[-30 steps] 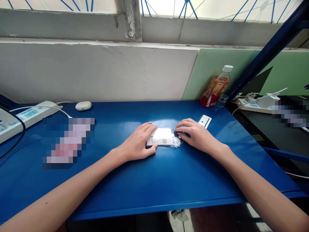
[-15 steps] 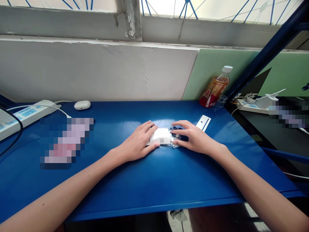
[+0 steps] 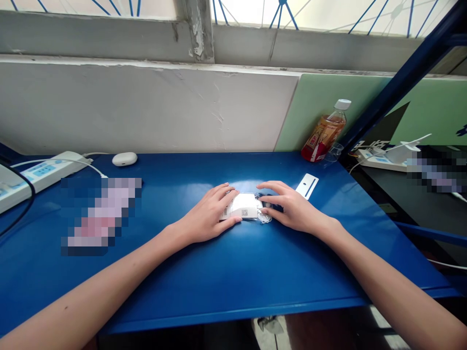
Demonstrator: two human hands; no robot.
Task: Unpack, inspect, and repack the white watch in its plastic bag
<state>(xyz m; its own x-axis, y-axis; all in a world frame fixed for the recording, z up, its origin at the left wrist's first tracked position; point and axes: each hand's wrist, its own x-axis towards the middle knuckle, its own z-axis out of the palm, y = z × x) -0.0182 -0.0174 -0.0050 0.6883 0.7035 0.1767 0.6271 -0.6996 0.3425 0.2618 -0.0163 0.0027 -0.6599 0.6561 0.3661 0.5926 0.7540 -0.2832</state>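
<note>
A flat clear plastic packet (image 3: 263, 214) with a white printed label (image 3: 245, 206) lies on the blue tabletop between my hands. Its label carries a small square code. My left hand (image 3: 209, 214) holds the packet's left end, thumb along the near edge and fingers over the far edge. At the crinkled right end, my right hand (image 3: 288, 206) has its fingers curved and spread apart, their tips at or just above the plastic. Something dark shows under those fingers, mostly hidden. A white card (image 3: 307, 186) with a dark slot lies just beyond my right hand.
A drink bottle (image 3: 324, 133) leans in the far right corner by a blue post. On the left are a white power strip (image 3: 44, 170), a white earbud case (image 3: 124, 159) and a blurred-out phone-like object (image 3: 105, 209) with a cable. The blue table (image 3: 237, 282) ends in a front edge.
My right hand has shifted slightly left, its fingers covering more of the dark part at the packet's right end. The left hand and packet have hardly moved.
</note>
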